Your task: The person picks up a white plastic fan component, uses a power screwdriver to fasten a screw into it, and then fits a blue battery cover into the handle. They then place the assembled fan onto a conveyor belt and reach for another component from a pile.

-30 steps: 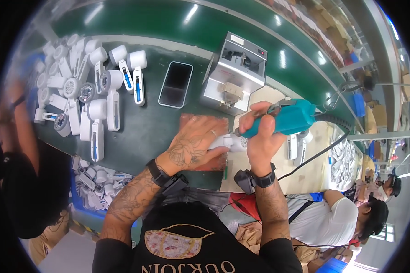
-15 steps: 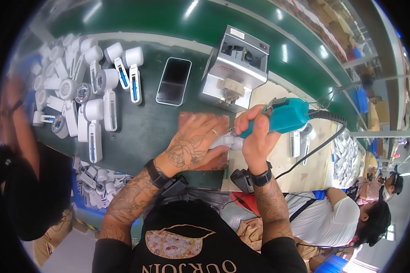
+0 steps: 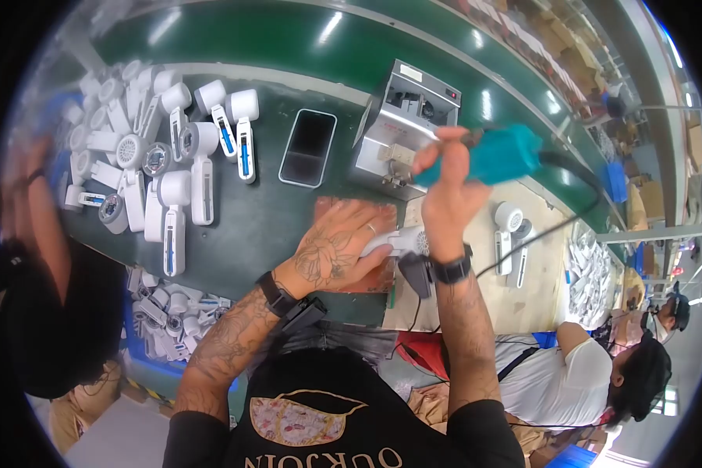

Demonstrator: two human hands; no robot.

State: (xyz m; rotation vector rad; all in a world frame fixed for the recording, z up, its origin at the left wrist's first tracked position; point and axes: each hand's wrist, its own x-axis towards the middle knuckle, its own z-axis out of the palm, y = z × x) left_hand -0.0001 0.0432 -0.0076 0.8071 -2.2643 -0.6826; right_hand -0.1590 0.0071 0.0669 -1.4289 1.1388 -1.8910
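My left hand (image 3: 331, 248) presses a white handheld fan (image 3: 404, 242) down on a reddish-brown pad (image 3: 376, 281). Its fingers wrap the fan's handle, while the round head sticks out to the right. Raised above the bench, my right hand (image 3: 449, 199) is closed round a teal electric screwdriver (image 3: 511, 154), slightly smeared by motion. The tool's tip points left, toward the front of a silver screw feeder (image 3: 390, 132); whether the two touch, I cannot tell. A dark cable (image 3: 558, 234) trails from the screwdriver's rear.
Many white fans (image 3: 132, 152) are heaped at the left, some showing blue inside open handles. A phone (image 3: 308, 148) lies behind my left hand. Two fans (image 3: 508, 226) rest on the beige board at the right. A blue bin (image 3: 152, 363) holds more parts. Co-workers sit at both sides.
My right hand has lifted the screwdriver off the fan and moved it up and away, toward the screw feeder. The left hand still holds the fan on the pad.
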